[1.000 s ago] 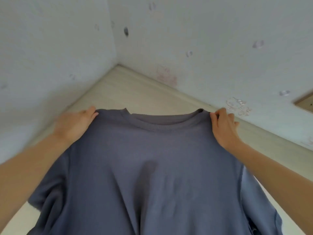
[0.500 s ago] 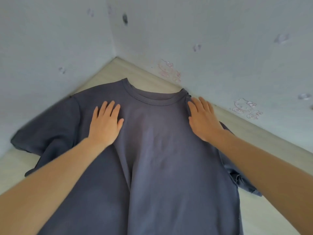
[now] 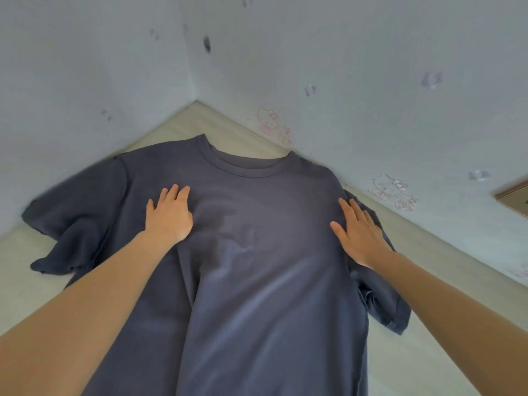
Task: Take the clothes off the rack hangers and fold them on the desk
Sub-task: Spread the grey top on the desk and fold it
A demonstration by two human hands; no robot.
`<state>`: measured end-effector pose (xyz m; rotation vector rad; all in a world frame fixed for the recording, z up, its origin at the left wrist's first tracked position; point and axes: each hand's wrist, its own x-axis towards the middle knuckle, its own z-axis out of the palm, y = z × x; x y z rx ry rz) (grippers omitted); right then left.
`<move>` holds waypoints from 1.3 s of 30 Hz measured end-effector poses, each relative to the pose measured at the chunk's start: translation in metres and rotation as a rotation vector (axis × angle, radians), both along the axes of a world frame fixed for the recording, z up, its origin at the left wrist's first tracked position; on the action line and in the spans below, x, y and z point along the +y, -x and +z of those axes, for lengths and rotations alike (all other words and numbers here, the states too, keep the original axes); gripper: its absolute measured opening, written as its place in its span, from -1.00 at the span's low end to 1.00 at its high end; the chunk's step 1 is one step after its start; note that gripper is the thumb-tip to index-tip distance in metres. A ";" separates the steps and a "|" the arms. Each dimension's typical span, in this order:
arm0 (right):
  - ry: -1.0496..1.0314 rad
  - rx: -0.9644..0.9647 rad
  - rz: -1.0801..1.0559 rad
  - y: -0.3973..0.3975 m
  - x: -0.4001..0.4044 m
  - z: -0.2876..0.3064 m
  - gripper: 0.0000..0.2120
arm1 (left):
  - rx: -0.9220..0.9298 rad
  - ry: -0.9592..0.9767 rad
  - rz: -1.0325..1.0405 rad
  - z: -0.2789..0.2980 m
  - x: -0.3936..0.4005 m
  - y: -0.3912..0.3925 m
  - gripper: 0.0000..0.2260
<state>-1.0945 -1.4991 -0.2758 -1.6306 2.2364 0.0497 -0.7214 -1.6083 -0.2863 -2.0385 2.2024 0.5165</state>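
Both palms lie flat, fingers spread, gripping nothing: left hand (image 3: 168,217) and right hand (image 3: 360,234) on the T-shirt (image 3: 257,267), collar toward the desk's (image 3: 205,121) far corner. We advise smoothing outward before folding sleeves.

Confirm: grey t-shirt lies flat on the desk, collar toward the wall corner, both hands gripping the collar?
Not quite. In the head view the left hand and right hand lie open and flat on the chest of the t-shirt, below the collar, gripping nothing. The shirt does lie on the desk, collar toward the corner.
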 end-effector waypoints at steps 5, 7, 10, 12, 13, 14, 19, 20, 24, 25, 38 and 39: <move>0.006 -0.079 0.033 0.032 -0.002 0.012 -0.41 | 0.027 -0.007 -0.009 0.012 0.063 0.066 -0.51; -0.017 -0.085 0.036 0.049 0.001 0.014 -0.42 | 0.035 -0.030 -0.024 0.010 0.103 0.096 -0.50; -0.072 -0.116 0.014 0.068 0.009 0.014 -0.39 | 0.016 -0.041 -0.044 0.007 0.163 0.140 -0.51; -0.075 -0.150 -0.009 0.075 0.015 0.015 -0.38 | 0.026 -0.029 -0.081 0.007 0.197 0.169 -0.51; -0.072 -0.162 -0.011 0.079 0.019 0.016 -0.39 | 0.045 -0.029 -0.104 0.009 0.213 0.183 -0.52; -0.076 -0.178 -0.022 0.083 0.020 0.017 -0.40 | 0.078 -0.028 -0.120 0.011 0.227 0.197 -0.52; -0.181 -0.381 -0.155 0.088 0.023 0.011 -0.40 | 0.161 -0.058 -0.120 0.011 0.280 0.245 -0.47; -0.188 -0.399 -0.150 0.089 0.024 0.011 -0.47 | 0.152 -0.053 -0.100 0.011 0.284 0.251 -0.45; -0.138 -0.539 -0.213 0.097 0.025 0.013 -0.62 | 0.132 -0.012 -0.015 0.011 0.292 0.268 -0.43; -0.129 -0.562 -0.228 0.099 0.025 0.015 -0.61 | 0.128 0.002 -0.008 0.010 0.291 0.268 -0.47; -0.032 -0.127 0.113 0.093 0.013 0.051 -0.71 | 0.554 -0.207 0.256 0.027 0.296 0.234 -0.87; -0.043 -0.043 0.173 0.087 0.005 0.061 -0.75 | 0.624 -0.265 0.313 0.029 0.293 0.227 -0.86</move>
